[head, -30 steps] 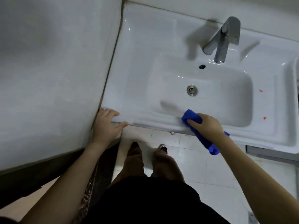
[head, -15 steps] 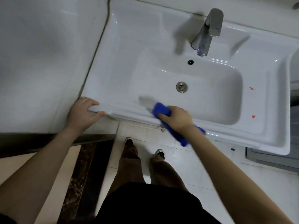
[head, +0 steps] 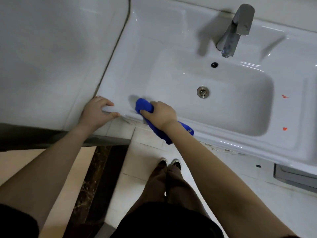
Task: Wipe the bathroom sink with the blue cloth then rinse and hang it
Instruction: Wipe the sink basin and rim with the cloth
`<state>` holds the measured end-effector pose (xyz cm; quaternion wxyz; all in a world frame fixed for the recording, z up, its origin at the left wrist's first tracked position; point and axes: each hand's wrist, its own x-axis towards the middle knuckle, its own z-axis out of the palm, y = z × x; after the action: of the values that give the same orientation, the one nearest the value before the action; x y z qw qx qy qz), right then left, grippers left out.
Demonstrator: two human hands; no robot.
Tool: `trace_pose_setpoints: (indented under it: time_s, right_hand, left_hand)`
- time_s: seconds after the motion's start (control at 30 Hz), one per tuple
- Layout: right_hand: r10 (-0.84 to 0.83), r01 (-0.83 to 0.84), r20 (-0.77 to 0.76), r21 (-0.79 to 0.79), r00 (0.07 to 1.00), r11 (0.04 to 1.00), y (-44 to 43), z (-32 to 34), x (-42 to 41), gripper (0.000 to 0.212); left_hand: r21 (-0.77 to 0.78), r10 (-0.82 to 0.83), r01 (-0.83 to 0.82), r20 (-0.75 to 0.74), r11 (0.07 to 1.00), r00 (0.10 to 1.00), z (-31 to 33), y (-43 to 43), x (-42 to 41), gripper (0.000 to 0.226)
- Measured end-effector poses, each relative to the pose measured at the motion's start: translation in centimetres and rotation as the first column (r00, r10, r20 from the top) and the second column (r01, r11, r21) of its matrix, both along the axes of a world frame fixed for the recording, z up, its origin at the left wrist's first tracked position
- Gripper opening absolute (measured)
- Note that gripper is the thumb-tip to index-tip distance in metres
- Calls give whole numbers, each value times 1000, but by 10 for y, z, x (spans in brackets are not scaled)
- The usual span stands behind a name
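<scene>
The left hand point(head: 97, 112) grips the front-left corner of the sink point(head: 154, 31), fingers curled over its rim. At its 3 o'clock, the right hand point(head: 160, 115) has its fingers clenched on the blue cloth point(head: 144, 105), which is pressed to the front ledge with its long axis running 10 to 4 o'clock. The basin left to wipe likely lies toward 1 o'clock, nearer the right hand.

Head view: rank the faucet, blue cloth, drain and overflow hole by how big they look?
1. faucet and blue cloth: alike; the right hand hides part of the cloth.
2. drain
3. overflow hole
</scene>
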<state>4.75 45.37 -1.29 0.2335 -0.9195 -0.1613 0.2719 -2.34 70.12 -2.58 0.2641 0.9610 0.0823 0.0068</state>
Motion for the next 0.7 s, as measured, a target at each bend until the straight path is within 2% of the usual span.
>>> trace_pose_setpoints:
  time_s: [0.07,0.13,0.23,0.3,0.37,0.47,0.57,0.63,0.7]
  right_hand:
    - [-50,51,20,-13,999,999,-45,1,-2,38]
    - [-149,156,63,-121,987,980,-124,4,-9,40]
    - [-366,379,100,-296,925,877,-236,22,-21,43]
    - [-399,423,143,-344,906,838,-260,24,-22,43]
    - [-318,349,145,-332,937,876,-230,12,-16,44]
    - [-143,163,108,-202,984,966,-119,-3,-8,42]
    - [-76,80,58,-87,995,993,-33,-2,-4,38]
    - [-65,67,45,-51,997,996,-29,-2,-3,38]
    - [-85,88,60,-44,995,995,-66,-1,-5,39]
  left_hand:
    - [-2,-1,1,23,1000,1000,-1,1,-1,42]
    - [-9,-22,22,39,1000,999,-3,1,-2,41]
    - [-9,-42,43,43,999,998,-5,2,-3,38]
    - [-1,-40,40,25,999,999,-6,4,-4,38]
    - [8,-55,55,18,998,998,-5,5,-4,38]
    - [91,-96,96,-9,991,995,0,-1,-5,39]
    - [173,-127,129,-21,976,992,1,-23,-9,43]
    - [177,-139,134,17,975,990,1,-42,-12,34]
    - [152,-171,164,35,975,985,1,-66,-12,30]
